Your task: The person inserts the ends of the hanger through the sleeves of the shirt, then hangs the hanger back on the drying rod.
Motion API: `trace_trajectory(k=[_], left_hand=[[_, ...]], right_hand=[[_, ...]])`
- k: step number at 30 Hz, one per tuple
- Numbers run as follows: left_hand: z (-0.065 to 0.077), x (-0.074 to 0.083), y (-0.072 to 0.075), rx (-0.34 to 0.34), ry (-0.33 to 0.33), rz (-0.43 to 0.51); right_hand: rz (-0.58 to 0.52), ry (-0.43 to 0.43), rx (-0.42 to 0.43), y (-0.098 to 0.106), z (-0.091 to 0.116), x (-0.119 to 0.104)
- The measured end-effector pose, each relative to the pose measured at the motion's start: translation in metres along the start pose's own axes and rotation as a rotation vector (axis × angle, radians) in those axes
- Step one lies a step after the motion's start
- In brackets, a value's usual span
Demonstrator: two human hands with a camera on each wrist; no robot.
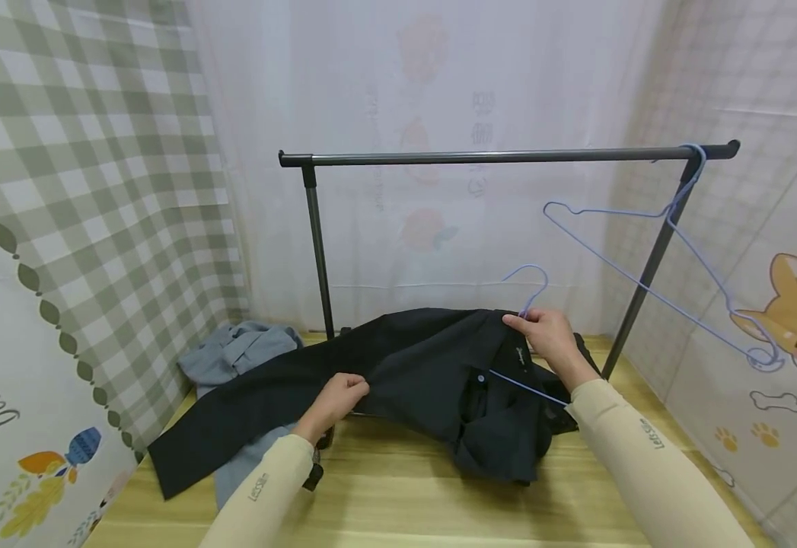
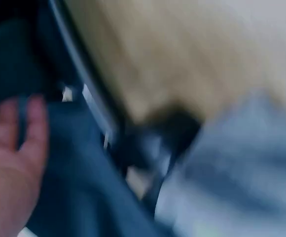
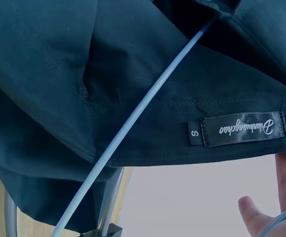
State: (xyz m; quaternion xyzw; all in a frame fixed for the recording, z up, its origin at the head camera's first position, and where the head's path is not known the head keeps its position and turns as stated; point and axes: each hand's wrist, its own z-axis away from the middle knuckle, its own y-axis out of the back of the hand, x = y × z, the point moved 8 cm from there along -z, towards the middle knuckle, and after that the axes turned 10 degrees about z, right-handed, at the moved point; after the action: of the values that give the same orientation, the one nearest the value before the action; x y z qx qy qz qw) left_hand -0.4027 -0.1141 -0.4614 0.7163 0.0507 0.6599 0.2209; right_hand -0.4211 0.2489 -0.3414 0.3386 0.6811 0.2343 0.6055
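Observation:
A black long-sleeved shirt (image 1: 412, 365) is spread below the rack bar, one sleeve stretching to the lower left. Part of a blue wire hanger (image 1: 528, 389) runs inside its neck opening, and the hook stands above the collar. My right hand (image 1: 546, 335) holds the hanger by the base of its hook, at the collar. Close by, the right wrist view shows the shirt's neck label (image 3: 244, 129) and the wire crossing the cloth. With my left hand (image 1: 336, 399) I pinch the shirt near the sleeve; the left wrist view of that hand (image 2: 15, 153) is blurred.
A dark metal clothes rack (image 1: 487, 157) spans the wooden-patterned table (image 1: 398, 495). From its right end hangs another blue hanger (image 1: 617, 266) without clothing. Grey-blue clothing (image 1: 240, 354) lies at the left, partly under the black sleeve. Curtains enclose the back and sides.

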Motion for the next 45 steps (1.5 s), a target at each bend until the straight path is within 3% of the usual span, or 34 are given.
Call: trace_trajectory(k=[3,6,9,11,15,19,25,29,35,39,45], left_hand=[[-0.004,0.004,0.011,0.041,-0.033,-0.206],[-0.010,0.021,0.022,0.164,-0.110,-0.380],[-0.017,0.046,0.027,0.282,-0.188,-0.429],[-0.023,0.064,0.026,0.312,-0.246,-0.442],[-0.037,0.091,0.015,0.278,-0.308,-0.463],[-0.045,0.100,0.011,0.213,-0.297,-0.471],[-0.048,0.099,0.032,0.123,-0.195,-0.209],[-0.048,0.096,0.045,0.081,-0.170,-0.148],[-0.049,0.094,0.055,0.175,-0.163,-0.274],[-0.054,0.105,0.041,0.176,-0.189,-0.293],[-0.058,0.133,-0.003,0.051,-0.300,-0.364]], right_hand=[[-0.008,0.015,-0.024,-0.005,0.000,-0.002],[-0.002,0.027,-0.050,-0.010,0.000,-0.004],[-0.007,0.034,-0.063,-0.012,0.001,-0.006],[-0.003,0.047,-0.071,-0.013,0.002,-0.008],[-0.014,0.066,-0.106,-0.016,0.003,-0.013],[-0.024,0.095,-0.144,-0.017,0.004,-0.018],[-0.023,0.117,-0.180,-0.016,0.005,-0.020],[-0.024,0.137,-0.204,-0.018,0.004,-0.021],[-0.015,0.131,-0.224,-0.025,0.002,-0.018],[-0.012,0.146,-0.202,-0.025,0.002,-0.018],[-0.001,0.184,-0.190,-0.029,0.004,-0.026]])
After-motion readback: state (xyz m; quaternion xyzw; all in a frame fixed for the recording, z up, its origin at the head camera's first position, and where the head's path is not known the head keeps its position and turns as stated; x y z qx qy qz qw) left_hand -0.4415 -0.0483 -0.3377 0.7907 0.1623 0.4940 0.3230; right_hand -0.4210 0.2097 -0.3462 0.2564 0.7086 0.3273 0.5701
